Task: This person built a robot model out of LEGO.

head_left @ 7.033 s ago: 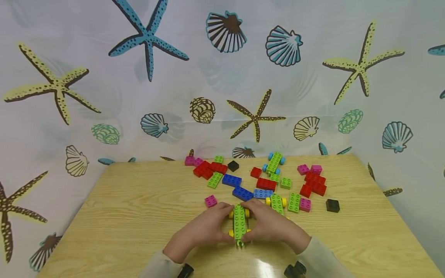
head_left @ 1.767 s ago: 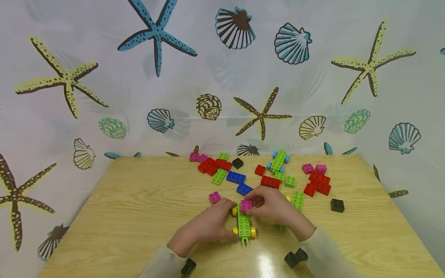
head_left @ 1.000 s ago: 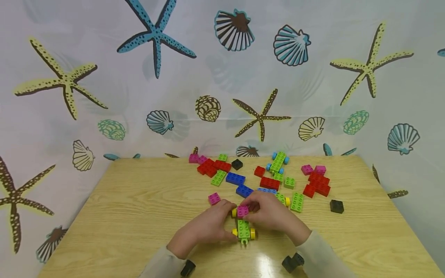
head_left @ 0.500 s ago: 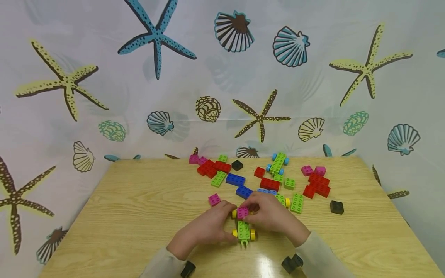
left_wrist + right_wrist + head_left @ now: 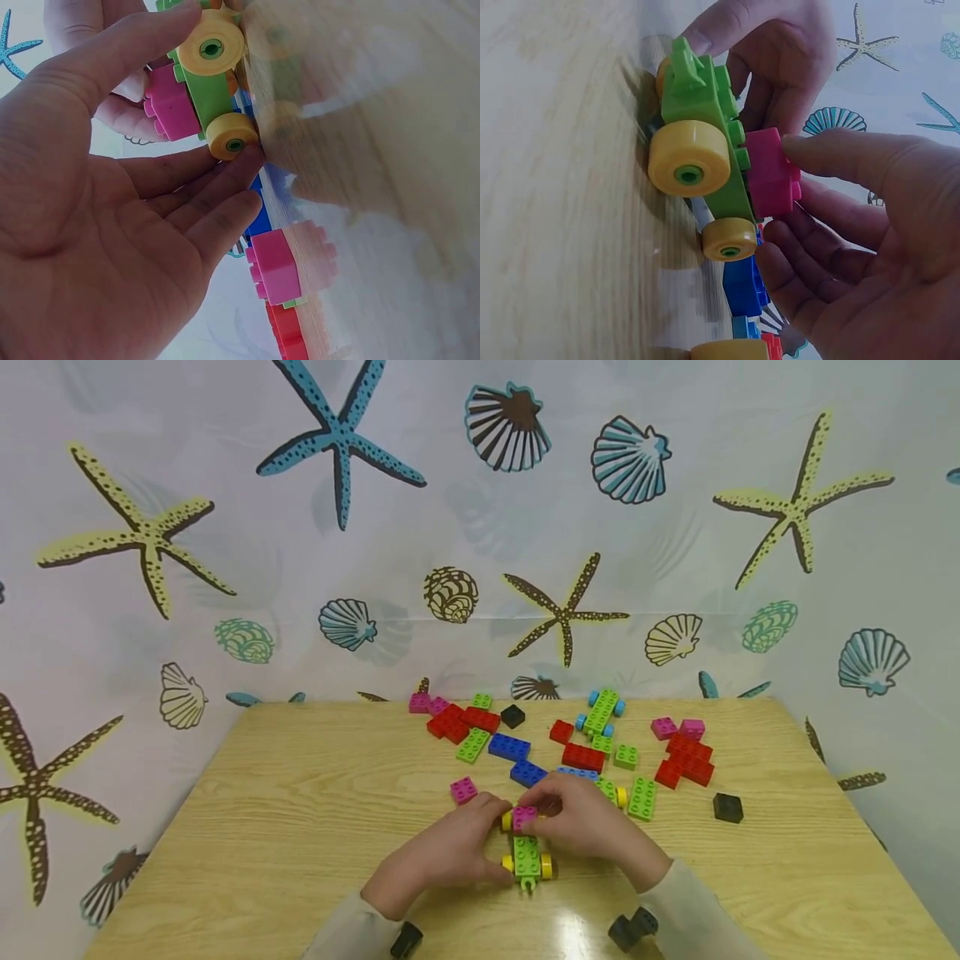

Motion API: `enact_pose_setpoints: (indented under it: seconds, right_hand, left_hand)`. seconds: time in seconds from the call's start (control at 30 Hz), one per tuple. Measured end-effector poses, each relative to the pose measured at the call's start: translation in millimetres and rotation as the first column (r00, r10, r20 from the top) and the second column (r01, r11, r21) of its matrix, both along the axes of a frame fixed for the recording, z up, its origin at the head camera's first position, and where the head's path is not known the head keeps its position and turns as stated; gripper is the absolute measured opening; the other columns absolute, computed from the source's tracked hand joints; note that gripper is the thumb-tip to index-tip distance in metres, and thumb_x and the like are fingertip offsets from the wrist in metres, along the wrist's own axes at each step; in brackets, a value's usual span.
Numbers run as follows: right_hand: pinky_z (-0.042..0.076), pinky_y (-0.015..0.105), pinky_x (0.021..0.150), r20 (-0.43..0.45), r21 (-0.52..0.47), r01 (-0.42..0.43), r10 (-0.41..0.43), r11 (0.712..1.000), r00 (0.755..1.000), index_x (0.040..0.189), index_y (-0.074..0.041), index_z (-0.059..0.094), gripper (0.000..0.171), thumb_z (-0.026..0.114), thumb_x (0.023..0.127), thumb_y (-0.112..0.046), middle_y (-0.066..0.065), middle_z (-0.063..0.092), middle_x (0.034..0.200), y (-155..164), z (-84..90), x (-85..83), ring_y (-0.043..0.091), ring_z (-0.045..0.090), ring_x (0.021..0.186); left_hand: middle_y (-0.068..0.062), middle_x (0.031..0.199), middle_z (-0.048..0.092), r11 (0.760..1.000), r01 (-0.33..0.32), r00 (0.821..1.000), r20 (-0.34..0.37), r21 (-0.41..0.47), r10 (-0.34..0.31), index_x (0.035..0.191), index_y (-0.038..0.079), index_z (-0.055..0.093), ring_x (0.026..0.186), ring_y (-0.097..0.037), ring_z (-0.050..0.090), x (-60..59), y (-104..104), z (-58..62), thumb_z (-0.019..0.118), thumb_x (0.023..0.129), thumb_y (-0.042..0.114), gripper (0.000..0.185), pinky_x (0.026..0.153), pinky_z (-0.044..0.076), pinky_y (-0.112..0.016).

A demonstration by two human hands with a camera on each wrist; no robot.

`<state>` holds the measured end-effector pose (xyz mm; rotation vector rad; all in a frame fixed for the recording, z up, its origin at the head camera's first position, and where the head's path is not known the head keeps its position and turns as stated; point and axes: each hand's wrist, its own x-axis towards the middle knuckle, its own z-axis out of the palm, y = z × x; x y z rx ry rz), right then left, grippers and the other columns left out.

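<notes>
A green toy car base (image 5: 527, 857) with yellow wheels stands lengthwise on the table between the two hands. My left hand (image 5: 446, 852) holds it from the left, thumb at the near wheel (image 5: 211, 43) and fingertips at the far wheel (image 5: 232, 136). On the studs of its far end sits a pink building brick (image 5: 523, 819). My right hand (image 5: 581, 817) pinches this brick between thumb and fingers. In the right wrist view the pink brick (image 5: 770, 172) lies against the green studs, and a hook (image 5: 685, 64) sticks out at the near end.
A second green car base (image 5: 606, 788) with yellow wheels is partly hidden behind the right hand. Further back are a blue-wheeled base (image 5: 601, 712), blue bricks (image 5: 509, 746) and red bricks (image 5: 685, 757). A loose pink brick (image 5: 463, 790) lies beyond the left hand; a black brick (image 5: 727, 807) is at right.
Earlier both hands were around the car base with no brick on it. The right hand then brought a pink brick over and lowered it onto the far end; the left hand kept its hold.
</notes>
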<state>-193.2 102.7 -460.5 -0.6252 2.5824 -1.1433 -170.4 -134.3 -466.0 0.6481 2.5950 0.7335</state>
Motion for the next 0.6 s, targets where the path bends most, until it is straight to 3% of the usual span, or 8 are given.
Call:
enact_pose_setpoints:
  seconds: [0.3, 0.6]
  right_hand:
    - [0.056, 0.029, 0.089, -0.012, -0.019, 0.022, -0.022, 1.000, 1.000, 0.111, -0.020, 0.086, 0.014, 0.088, 0.098, -0.024, -0.006, 0.076, 0.107, -3.1, -2.5, -0.6, 0.014, 0.065, 0.099]
    - [0.055, 0.027, 0.087, -0.025, -0.010, 0.002, -0.002, 1.000, 1.000, 0.112, -0.019, 0.087, 0.015, 0.089, 0.097, -0.022, -0.006, 0.076, 0.107, -2.6, -4.9, -2.3, 0.014, 0.065, 0.098]
  left_hand:
    - [-0.014, 0.154, 0.061, 1.000, 0.000, 1.000, -0.008, 0.008, 0.000, 0.158, 0.002, 0.057, 0.144, -0.032, 0.063, 0.4, -0.2, 2.1, 0.099, 0.085, 0.039, 0.092, 0.127, 0.051, -0.053]
    - [-0.016, 0.154, 0.061, 1.000, 0.012, 1.000, -0.013, 0.022, -0.012, 0.157, 0.000, 0.057, 0.144, -0.034, 0.063, 0.4, -1.0, -0.2, 0.099, 0.086, 0.039, 0.091, 0.127, 0.051, -0.054]
